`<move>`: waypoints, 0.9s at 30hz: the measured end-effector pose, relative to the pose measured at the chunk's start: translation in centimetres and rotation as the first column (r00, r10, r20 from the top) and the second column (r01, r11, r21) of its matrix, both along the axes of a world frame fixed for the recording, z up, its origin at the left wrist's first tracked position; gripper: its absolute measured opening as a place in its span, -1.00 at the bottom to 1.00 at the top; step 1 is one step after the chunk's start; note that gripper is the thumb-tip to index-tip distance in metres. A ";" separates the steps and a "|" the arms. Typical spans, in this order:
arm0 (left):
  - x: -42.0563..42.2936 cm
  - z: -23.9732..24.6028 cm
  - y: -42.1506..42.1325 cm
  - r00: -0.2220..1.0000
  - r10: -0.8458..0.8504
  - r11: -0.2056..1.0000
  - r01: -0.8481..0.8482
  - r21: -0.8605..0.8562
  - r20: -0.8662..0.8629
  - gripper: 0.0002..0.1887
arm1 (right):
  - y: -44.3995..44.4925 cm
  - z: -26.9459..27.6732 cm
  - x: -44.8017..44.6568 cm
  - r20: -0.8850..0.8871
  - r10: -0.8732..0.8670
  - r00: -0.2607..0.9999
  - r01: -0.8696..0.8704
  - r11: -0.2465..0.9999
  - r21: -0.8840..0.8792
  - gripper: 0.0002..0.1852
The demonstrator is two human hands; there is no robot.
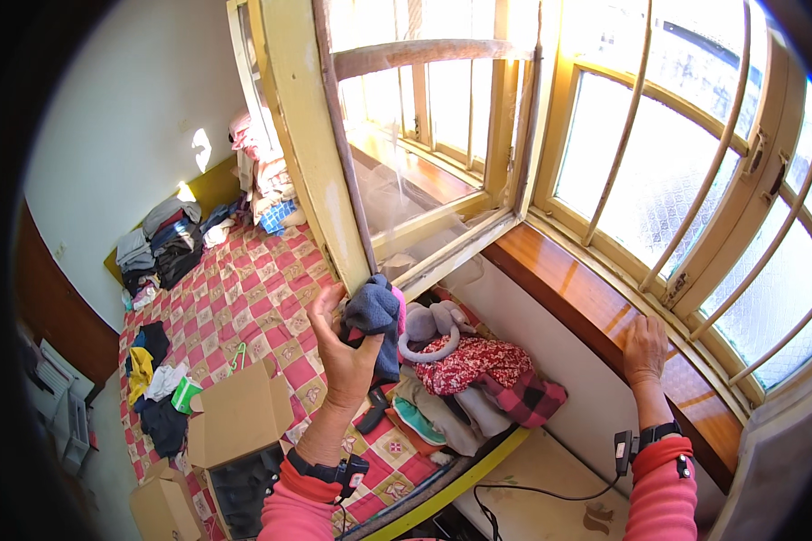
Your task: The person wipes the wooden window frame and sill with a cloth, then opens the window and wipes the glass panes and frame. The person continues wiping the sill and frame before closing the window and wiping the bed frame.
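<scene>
My left hand [348, 345] grips a dark grey-blue cloth [373, 311] with some pink in it. The cloth is at the lower corner of an open, yellow-painted window sash [311, 135], which swings into the room. Clear plastic sheeting hangs loosely in the sash's glazed part. At the right, my right hand [646, 348] rests on the varnished wooden windowsill [561, 264] with its fingers curled. I see nothing in that hand. Past the sill stands the barred window [649, 162] with patterned glass panes.
A bed with a checked quilt [277, 270] fills the left. Folded clothes [446, 406], a grey plush toy [433, 324] and an open cardboard box [237, 412] lie on it. A black cable [548, 492] runs over a pale surface below my right arm.
</scene>
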State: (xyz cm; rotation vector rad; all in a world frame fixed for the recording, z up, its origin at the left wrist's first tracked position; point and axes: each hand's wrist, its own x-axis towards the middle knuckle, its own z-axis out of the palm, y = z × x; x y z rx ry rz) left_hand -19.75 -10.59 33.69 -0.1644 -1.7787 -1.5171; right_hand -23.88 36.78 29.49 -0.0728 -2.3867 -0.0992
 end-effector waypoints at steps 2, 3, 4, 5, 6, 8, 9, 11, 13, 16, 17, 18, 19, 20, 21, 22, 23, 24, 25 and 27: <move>0.0 -0.5 0.1 0.992 -0.064 0.990 0.049 0.135 0.112 -0.07 | 0.0 0.0 -0.1 -0.001 0.000 1.000 0.000 1.000 -0.006 -0.94; 0.1 -0.8 0.0 0.988 -0.088 0.982 0.066 0.175 0.123 -0.06 | 0.1 0.0 0.0 0.006 -0.005 1.000 0.005 1.000 -0.015 -0.94; 0.2 -1.0 0.0 0.992 -0.006 0.997 0.015 -0.070 0.125 -0.02 | 0.1 0.0 -0.1 -0.002 0.002 1.000 -0.002 1.000 -0.015 -0.94; 0.7 -1.2 -0.2 0.988 0.107 0.952 -0.069 -0.298 0.114 -0.03 | 0.1 0.0 -0.1 0.021 -0.010 1.000 0.011 1.000 -0.023 -0.94; 1.1 -1.4 -0.4 0.982 0.026 0.967 0.023 -0.252 0.187 -0.03 | 0.2 0.0 -0.1 0.030 -0.010 0.999 0.011 1.000 -0.020 -0.94; 2.5 -1.7 -1.1 0.971 -0.009 0.961 0.075 -0.268 0.240 -0.15 | 0.2 0.0 0.0 0.021 0.002 1.000 -0.002 1.000 0.002 -0.94; 3.2 -1.4 -1.9 0.971 0.016 0.939 0.068 -0.338 0.240 -0.31 | 0.2 0.0 -0.1 0.030 -0.001 1.000 0.001 1.000 -0.008 -0.94; 3.6 0.1 -4.1 0.994 0.001 0.933 0.038 -0.358 0.106 -0.44 | 0.3 -0.1 -0.1 0.002 0.008 1.000 -0.008 1.000 0.003 -0.93; 2.9 2.8 -6.2 0.997 0.061 0.960 -0.072 -0.270 -0.048 -0.50 | 0.4 -0.3 -0.2 0.011 0.002 1.000 -0.002 1.000 0.003 -0.92; -1.2 9.0 -9.2 0.924 0.186 0.937 -0.269 -0.221 -0.334 -0.50 | 0.6 -0.5 -0.4 -0.021 0.011 1.000 -0.010 1.000 0.019 -0.91; -3.5 11.6 -10.3 0.873 0.217 0.881 -0.368 -0.298 -0.436 -0.48 | 0.6 -0.6 -0.4 -0.004 0.005 1.000 -0.005 1.000 0.006 -0.91; -5.3 13.9 -10.9 0.864 0.214 0.843 -0.399 -0.360 -0.455 -0.42 | 0.7 -0.6 -0.5 -0.010 0.012 1.000 -0.012 1.000 0.007 -0.91; -7.3 15.7 -11.0 0.858 0.203 0.833 -0.405 -0.377 -0.471 -0.37 | 0.7 -0.6 -0.5 -0.030 0.020 0.999 -0.020 1.000 0.016 -0.91; -8.9 16.9 -10.8 0.866 0.286 0.817 -0.444 -0.368 -0.411 -0.26 | 0.7 -0.6 -0.5 -0.019 0.023 1.000 -0.023 1.000 -0.001 -0.91; -10.3 17.8 -10.5 0.909 0.280 0.873 -0.375 -0.312 -0.309 -0.13 | 0.6 -0.6 -0.5 -0.023 0.022 1.000 -0.022 1.000 -0.007 -0.92; -11.0 17.9 -10.4 0.947 0.237 0.925 -0.288 -0.246 -0.218 -0.07 | 0.7 -0.5 -0.4 -0.032 0.017 0.999 -0.017 1.000 -0.003 -0.92; -11.8 17.8 -10.2 0.978 0.182 0.967 -0.196 -0.164 -0.100 0.00 | 0.7 -0.5 -0.4 -0.025 0.015 1.000 -0.015 1.000 -0.012 -0.92; -12.2 17.3 -10.2 0.998 0.054 0.991 -0.057 -0.117 -0.028 0.00 | 0.6 -0.4 -0.3 -0.021 0.016 1.000 -0.016 1.000 -0.012 -0.92; -12.4 16.6 -10.3 0.996 -0.086 0.995 0.088 -0.053 0.034 0.00 | 0.6 -0.4 -0.2 -0.025 0.022 0.999 -0.022 1.000 0.002 -0.92; -13.5 14.5 -9.9 0.989 -0.084 0.981 0.060 -0.185 -0.125 -0.10 | 0.5 -0.3 -0.1 0.029 -0.006 1.000 0.007 0.999 -0.032 -0.93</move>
